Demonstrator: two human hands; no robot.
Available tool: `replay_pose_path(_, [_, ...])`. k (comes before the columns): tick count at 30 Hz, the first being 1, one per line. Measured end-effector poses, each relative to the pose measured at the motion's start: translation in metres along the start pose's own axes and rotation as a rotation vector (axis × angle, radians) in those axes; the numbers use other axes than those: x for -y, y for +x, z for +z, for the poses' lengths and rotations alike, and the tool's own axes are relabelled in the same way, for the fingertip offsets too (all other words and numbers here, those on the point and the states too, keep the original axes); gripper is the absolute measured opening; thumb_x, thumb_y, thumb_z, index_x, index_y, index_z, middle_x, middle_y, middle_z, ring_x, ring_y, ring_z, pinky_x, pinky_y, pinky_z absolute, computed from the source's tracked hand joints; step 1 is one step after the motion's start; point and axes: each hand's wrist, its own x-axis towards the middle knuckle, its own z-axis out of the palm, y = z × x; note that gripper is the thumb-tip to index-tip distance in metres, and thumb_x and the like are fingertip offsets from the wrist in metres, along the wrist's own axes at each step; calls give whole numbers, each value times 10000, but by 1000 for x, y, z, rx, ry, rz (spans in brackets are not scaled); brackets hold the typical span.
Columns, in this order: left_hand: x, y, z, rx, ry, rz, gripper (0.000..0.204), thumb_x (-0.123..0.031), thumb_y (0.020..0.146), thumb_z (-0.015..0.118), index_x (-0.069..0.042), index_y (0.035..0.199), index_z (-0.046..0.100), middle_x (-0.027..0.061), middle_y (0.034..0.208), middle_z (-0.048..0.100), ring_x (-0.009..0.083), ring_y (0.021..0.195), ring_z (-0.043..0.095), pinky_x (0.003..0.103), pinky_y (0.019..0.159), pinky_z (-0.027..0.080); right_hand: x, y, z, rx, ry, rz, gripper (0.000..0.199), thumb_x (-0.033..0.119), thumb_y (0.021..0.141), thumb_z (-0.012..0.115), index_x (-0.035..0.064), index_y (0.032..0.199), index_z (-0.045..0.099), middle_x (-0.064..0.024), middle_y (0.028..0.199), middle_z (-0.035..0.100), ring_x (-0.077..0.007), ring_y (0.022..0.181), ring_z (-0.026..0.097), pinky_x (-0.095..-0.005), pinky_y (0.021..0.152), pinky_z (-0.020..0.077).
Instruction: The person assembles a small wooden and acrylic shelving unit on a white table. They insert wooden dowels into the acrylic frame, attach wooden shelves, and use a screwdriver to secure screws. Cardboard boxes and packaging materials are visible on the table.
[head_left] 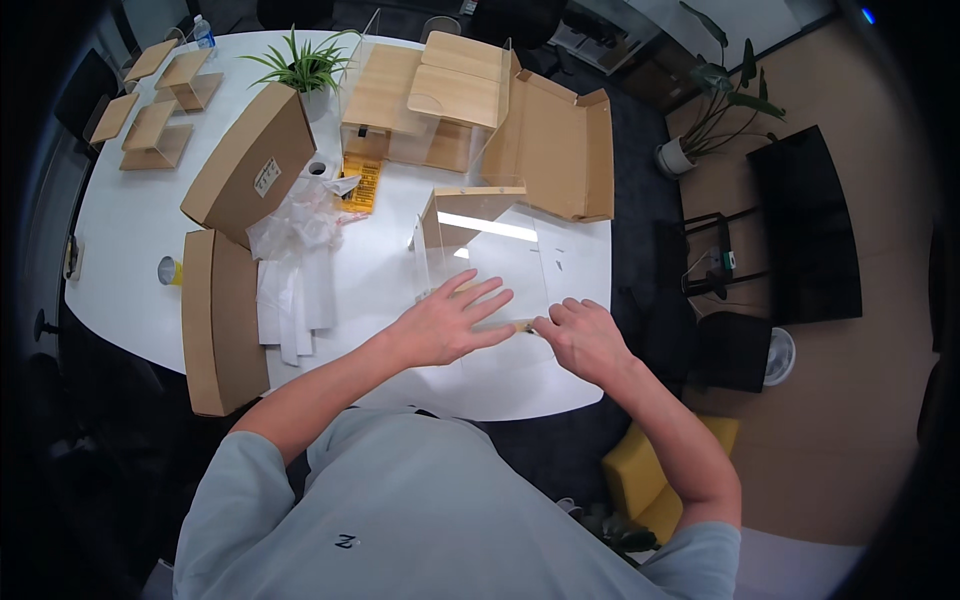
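In front of me on the table stands a partly built stand of clear acrylic panels (505, 255) and pale wooden boards (447, 222). My left hand (440, 325) rests at its near side, fingers spread, with nothing gripped. My right hand (588, 342) is closed at the stand's near right corner, fingers pinched together. A small dark piece shows by its fingertips, too small to name. Between the two hands the end of a near wooden board (519, 326) peeks out. A few small dark pieces (559, 265) lie just right of the acrylic.
Finished wood-and-acrylic stands (455, 90) occupy the back; smaller ones (160, 135) sit far left. Open cardboard boxes (225, 310) flank crumpled plastic wrap (295, 230) on the left. Another box (565, 145) lies back right. A potted plant (310, 75) and yellow packet (361, 184) stand nearby.
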Motion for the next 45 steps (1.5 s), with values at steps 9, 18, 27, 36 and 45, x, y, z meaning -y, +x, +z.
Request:
replay_pose_path(9, [2, -4, 5, -62, -25, 5, 463, -162, 911, 700, -249, 1365, 668, 137, 1517, 584, 354, 1449, 527, 586, 1181, 429, 0, 15, -14, 132, -147, -132, 52, 139, 927, 632, 104, 897, 657, -43, 835, 650, -229, 875, 657, -384, 754, 516])
replay_pose_path(18, [4, -5, 8, -113, -1, 17, 358, -201, 938, 639, -213, 1294, 674, 159, 1478, 612, 365, 1428, 547, 588, 1222, 393, -2, 24, -8, 282, -51, -85, 140, 161, 965, 625, 63, 878, 673, -85, 750, 690, -270, 705, 672, -424, 647, 518])
replay_pose_path(27, [3, -4, 10, -108, 15, 25, 354, -205, 969, 615, -219, 1321, 650, 153, 1479, 614, 364, 1429, 547, 591, 1240, 374, 17, 31, -11, 404, 774, 828, 290, 165, 1018, 567, -40, 1010, 772, -224, 747, 719, -381, 661, 713, -475, 670, 563])
replay_pose_path(36, [3, -77, -1, -265, -416, -422, 654, -270, 891, 774, -133, 1487, 542, 186, 1582, 458, 350, 1490, 449, 524, 1248, 367, 5, 26, -30, 184, 387, 661, 216, 143, 1011, 627, -41, 1003, 740, -241, 860, 742, -427, 824, 733, -470, 741, 577])
replay_pose_path(45, [-12, -103, 101, -137, -1690, -1570, 987, -739, 944, 659, -37, 1583, 387, 161, 1611, 398, 313, 1532, 354, 561, 1209, 361, 12, 24, -19, 115, 606, 659, 224, 166, 1013, 629, -27, 1009, 743, -243, 807, 722, -425, 750, 715, -453, 711, 566])
